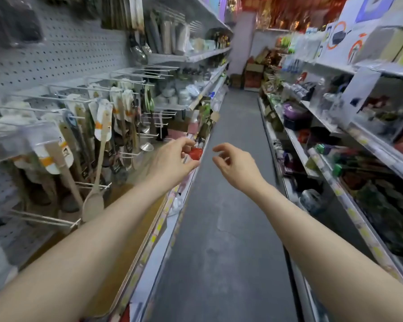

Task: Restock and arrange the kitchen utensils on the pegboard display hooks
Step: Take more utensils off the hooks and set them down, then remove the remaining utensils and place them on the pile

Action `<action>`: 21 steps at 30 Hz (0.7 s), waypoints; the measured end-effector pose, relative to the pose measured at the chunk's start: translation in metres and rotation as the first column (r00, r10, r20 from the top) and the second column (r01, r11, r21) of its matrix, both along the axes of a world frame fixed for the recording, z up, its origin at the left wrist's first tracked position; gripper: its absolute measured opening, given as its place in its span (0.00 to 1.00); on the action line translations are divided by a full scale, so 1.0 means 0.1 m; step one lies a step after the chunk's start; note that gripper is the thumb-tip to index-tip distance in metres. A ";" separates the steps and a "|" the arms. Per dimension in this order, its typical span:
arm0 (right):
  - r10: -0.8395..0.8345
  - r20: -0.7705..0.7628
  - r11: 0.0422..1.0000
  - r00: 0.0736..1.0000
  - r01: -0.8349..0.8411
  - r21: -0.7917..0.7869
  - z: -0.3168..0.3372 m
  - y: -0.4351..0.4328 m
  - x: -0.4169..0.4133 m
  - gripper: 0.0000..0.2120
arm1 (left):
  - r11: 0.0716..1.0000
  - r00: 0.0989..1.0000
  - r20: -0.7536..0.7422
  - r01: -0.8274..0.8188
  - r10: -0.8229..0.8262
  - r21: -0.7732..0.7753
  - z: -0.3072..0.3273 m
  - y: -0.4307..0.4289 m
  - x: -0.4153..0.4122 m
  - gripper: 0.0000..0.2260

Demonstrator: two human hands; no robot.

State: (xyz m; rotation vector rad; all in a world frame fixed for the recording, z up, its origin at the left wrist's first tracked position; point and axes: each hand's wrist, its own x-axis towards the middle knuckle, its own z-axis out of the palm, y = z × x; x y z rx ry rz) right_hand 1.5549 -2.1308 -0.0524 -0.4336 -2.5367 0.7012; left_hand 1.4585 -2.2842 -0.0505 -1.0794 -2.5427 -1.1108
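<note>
Two hands reach out over the aisle floor. The right hand has loosely curled fingers and holds nothing. The left hand curls around a small red item, but blur hides whether it pinches it. To the left, wooden spoons hang from hooks on the pegboard.

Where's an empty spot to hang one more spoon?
The long hooks above the wooden spoons are bare, and so are the low hooks beside the big spoon. Around the wooden spoons it's packed. The floor is open for passing.
</note>
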 end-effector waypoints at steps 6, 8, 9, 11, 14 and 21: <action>-0.027 0.011 0.999 1.000 0.028 -0.027 -0.05 0.78 -0.75 0.11 | 1.000 1.000 0.026 0.011 -0.011 -0.007 -0.03 0.83 -0.82 0.20; -0.028 0.016 0.999 0.999 0.029 -0.027 -0.11 1.10 -1.02 0.12 | 1.000 1.000 0.021 0.005 -0.005 -0.010 -0.08 1.13 -1.08 0.20; -0.022 0.018 0.999 1.000 0.022 -0.023 -0.14 1.29 -1.17 0.12 | 1.000 1.000 0.021 -0.001 0.001 0.002 -0.13 1.31 -1.24 0.19; -0.007 0.019 1.000 1.000 0.007 -0.014 -0.20 1.61 -1.41 0.12 | 0.999 1.000 0.014 -0.017 0.017 0.030 -0.20 1.60 -1.44 0.17; 0.027 0.039 1.000 0.999 -0.027 -0.007 -0.21 2.16 -1.81 0.12 | 0.996 0.997 0.039 -0.074 0.072 0.056 -0.29 2.09 -1.78 0.13; 0.149 0.070 0.988 0.986 -0.152 0.034 -0.11 3.16 -2.77 0.13 | 0.975 0.978 0.066 -0.203 0.197 0.091 -0.19 2.95 -2.60 0.12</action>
